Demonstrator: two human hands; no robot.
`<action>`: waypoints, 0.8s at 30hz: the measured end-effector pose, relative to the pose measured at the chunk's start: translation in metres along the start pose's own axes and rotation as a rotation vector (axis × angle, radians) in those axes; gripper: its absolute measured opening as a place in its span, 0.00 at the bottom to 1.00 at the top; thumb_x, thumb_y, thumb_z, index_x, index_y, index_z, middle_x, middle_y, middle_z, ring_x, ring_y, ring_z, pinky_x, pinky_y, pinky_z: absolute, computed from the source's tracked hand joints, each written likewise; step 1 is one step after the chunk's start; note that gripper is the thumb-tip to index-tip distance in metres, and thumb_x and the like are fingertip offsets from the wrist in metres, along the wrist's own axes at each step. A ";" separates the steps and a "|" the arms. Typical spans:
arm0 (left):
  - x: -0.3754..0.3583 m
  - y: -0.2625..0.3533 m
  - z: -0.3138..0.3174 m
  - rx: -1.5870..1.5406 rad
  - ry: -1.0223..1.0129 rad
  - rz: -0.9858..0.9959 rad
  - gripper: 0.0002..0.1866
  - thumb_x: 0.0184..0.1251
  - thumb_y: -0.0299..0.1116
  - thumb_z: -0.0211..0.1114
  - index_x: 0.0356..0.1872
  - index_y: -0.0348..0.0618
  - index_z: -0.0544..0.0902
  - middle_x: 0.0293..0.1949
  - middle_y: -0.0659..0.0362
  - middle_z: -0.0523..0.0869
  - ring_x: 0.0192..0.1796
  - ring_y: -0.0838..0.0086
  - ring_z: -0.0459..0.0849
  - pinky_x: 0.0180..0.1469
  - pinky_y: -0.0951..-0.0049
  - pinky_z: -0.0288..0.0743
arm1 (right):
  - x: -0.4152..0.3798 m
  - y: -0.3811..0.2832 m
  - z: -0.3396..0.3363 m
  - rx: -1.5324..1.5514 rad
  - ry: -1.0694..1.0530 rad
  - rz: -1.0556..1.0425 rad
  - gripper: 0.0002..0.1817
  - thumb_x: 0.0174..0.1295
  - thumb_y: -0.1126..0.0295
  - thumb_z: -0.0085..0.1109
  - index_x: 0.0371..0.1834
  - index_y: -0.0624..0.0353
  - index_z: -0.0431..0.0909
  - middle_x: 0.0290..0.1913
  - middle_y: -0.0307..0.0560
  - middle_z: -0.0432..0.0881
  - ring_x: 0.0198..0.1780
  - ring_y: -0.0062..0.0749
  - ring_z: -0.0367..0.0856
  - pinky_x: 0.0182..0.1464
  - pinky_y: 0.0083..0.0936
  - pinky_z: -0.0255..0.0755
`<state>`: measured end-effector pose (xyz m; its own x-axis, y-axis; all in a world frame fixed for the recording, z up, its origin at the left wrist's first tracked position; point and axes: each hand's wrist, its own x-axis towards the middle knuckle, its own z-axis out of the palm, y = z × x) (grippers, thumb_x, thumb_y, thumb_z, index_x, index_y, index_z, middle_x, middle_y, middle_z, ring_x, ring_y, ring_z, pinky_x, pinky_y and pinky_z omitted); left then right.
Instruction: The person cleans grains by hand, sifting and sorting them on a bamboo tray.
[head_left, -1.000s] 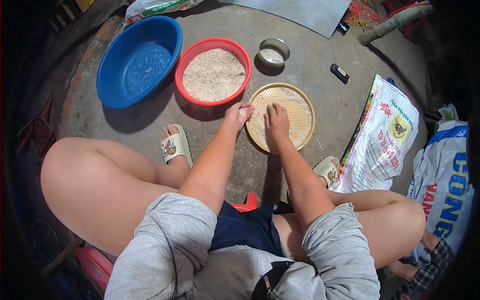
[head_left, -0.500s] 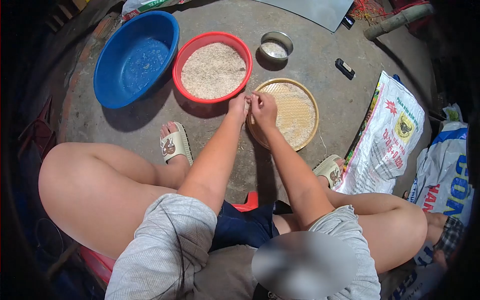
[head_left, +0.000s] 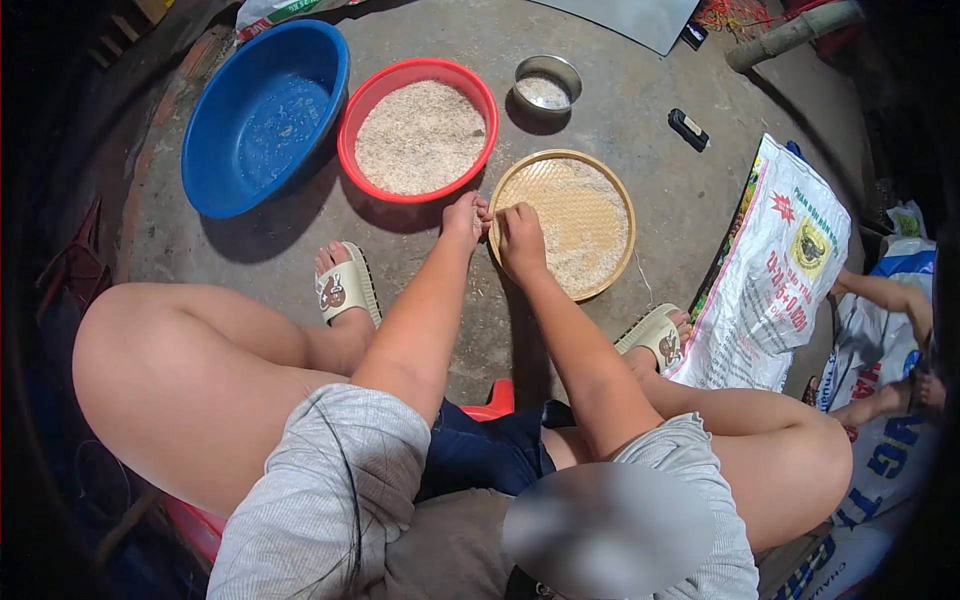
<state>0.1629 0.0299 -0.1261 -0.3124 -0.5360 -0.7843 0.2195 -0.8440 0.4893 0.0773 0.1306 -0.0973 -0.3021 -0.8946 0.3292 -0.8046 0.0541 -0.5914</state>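
My left hand [head_left: 464,217] is curled, palm turned up, beside the left rim of a round woven bamboo tray [head_left: 517,187]. A little pale grain seems to lie in its palm. My right hand [head_left: 522,243] is over the tray's left edge with its fingertips pinched together; whatever they hold is too small to make out. Pale rice grains [head_left: 592,262] are spread over the tray, thickest along its right and lower side. Just behind my left hand stands a red basin [head_left: 345,165] filled with similar grain [head_left: 420,140].
A large blue basin [head_left: 215,190] stands far left. Behind the tray is a small metal bowl [head_left: 545,92] with some grain. A black object [head_left: 688,130] and a printed white sack [head_left: 775,270] lie right. Another person's arm [head_left: 895,298] shows at the right edge.
My hands have moved slightly apart; the left shifted left and the right lowered a little over the tray's edge. Another person's arm has come into view at the right.
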 end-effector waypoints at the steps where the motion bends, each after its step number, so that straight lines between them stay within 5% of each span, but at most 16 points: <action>1: 0.000 -0.001 0.001 0.003 0.000 -0.001 0.15 0.64 0.41 0.55 0.24 0.42 0.72 0.17 0.61 0.70 0.21 0.71 0.72 0.22 0.73 0.66 | 0.005 0.000 0.000 0.066 0.036 0.087 0.04 0.52 0.78 0.54 0.32 0.63 0.74 0.32 0.53 0.71 0.38 0.48 0.72 0.41 0.38 0.67; 5: -0.003 0.004 0.020 0.161 0.069 0.075 0.14 0.64 0.40 0.52 0.25 0.41 0.73 0.17 0.61 0.71 0.19 0.72 0.73 0.20 0.73 0.67 | 0.026 0.010 0.002 0.126 0.319 0.265 0.04 0.53 0.78 0.54 0.32 0.63 0.75 0.31 0.54 0.72 0.37 0.50 0.72 0.41 0.38 0.68; 11: -0.001 0.028 0.075 0.099 -0.026 0.147 0.14 0.65 0.38 0.47 0.27 0.40 0.75 0.22 0.58 0.76 0.21 0.70 0.73 0.21 0.70 0.68 | 0.054 -0.023 -0.011 0.406 0.321 0.217 0.07 0.53 0.77 0.55 0.35 0.60 0.79 0.34 0.52 0.77 0.37 0.45 0.75 0.42 0.33 0.69; 16: 0.018 0.019 0.055 0.063 -0.179 0.017 0.15 0.68 0.39 0.44 0.26 0.44 0.74 0.20 0.61 0.74 0.18 0.73 0.70 0.19 0.71 0.65 | 0.054 -0.019 -0.024 0.203 0.306 0.066 0.09 0.53 0.72 0.55 0.38 0.59 0.78 0.37 0.51 0.76 0.40 0.44 0.73 0.45 0.34 0.67; 18: 0.015 0.012 0.035 0.071 -0.268 -0.202 0.15 0.67 0.41 0.46 0.23 0.47 0.71 0.17 0.63 0.71 0.15 0.75 0.66 0.17 0.73 0.62 | 0.045 -0.010 -0.026 0.147 0.318 0.002 0.11 0.53 0.72 0.55 0.40 0.58 0.77 0.40 0.50 0.75 0.42 0.44 0.73 0.46 0.36 0.66; 24: -0.023 0.008 0.036 0.211 -0.127 -0.203 0.14 0.67 0.42 0.49 0.24 0.47 0.70 0.16 0.63 0.71 0.15 0.75 0.68 0.18 0.76 0.64 | -0.008 0.024 -0.038 -0.276 0.009 0.022 0.24 0.57 0.63 0.54 0.58 0.56 0.67 0.60 0.55 0.65 0.61 0.53 0.62 0.61 0.41 0.58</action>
<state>0.1385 0.0347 -0.0908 -0.4456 -0.3432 -0.8268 -0.0516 -0.9122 0.4065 0.0408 0.1563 -0.0864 -0.3244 -0.8879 0.3261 -0.9064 0.1932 -0.3755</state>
